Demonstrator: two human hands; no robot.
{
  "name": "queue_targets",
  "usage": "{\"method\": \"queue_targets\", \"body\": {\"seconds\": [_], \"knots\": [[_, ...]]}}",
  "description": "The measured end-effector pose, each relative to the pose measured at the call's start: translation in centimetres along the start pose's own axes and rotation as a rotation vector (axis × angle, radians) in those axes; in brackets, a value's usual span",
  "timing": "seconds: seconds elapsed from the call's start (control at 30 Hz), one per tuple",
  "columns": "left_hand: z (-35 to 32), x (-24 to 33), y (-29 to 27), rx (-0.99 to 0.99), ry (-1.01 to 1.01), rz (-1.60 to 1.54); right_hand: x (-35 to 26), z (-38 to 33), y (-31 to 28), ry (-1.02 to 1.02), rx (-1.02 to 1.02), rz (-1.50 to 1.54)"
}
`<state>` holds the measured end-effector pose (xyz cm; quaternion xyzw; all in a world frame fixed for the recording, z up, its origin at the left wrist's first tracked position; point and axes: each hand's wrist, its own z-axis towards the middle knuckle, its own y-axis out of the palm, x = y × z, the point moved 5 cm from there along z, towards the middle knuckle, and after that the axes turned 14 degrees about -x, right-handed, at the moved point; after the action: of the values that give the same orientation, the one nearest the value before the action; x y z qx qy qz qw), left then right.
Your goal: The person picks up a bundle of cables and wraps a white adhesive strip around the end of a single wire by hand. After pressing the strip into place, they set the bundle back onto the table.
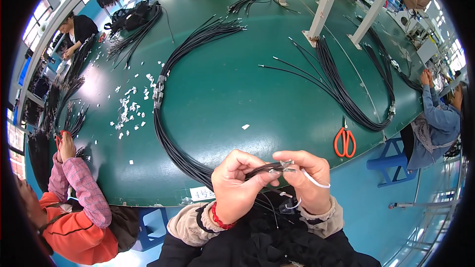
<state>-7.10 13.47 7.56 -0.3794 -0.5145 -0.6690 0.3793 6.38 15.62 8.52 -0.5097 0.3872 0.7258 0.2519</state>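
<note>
Close to the table's near edge, my left hand [232, 183] is closed around several thin black cables [264, 169], thumb pressed on top. My right hand [309, 175] pinches at their tips, where small silvery and clear end pieces [287, 166] show. From between the fingers of that hand a narrow white strip [316, 180] sticks out to the right. Behind my left hand, a thick black cable bundle [170, 141] curves away over the table; whether the held cables belong to it is hidden. Loose dark cables [269, 207] hang below my hands.
The green table [222, 94] carries scattered white scraps [129, 111]. Orange-handled scissors [345, 141] lie at the right edge, near another cable bundle [341, 89]. Metal posts [324, 10] stand at the back. Co-workers sit at left [74, 207] and right [438, 123].
</note>
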Motion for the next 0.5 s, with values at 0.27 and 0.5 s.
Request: {"method": "queue_targets", "body": {"seconds": [0.27, 0.5], "knots": [[-0.02, -0.02, 0.12, -0.036, -0.008, 0.021, -0.41, 0.47, 0.04, -0.005, 0.04, -0.323], [0.1, 0.09, 0.64, -0.053, 0.07, 0.112, -0.42, 0.35, -0.06, -0.037, 0.097, -0.272]]}}
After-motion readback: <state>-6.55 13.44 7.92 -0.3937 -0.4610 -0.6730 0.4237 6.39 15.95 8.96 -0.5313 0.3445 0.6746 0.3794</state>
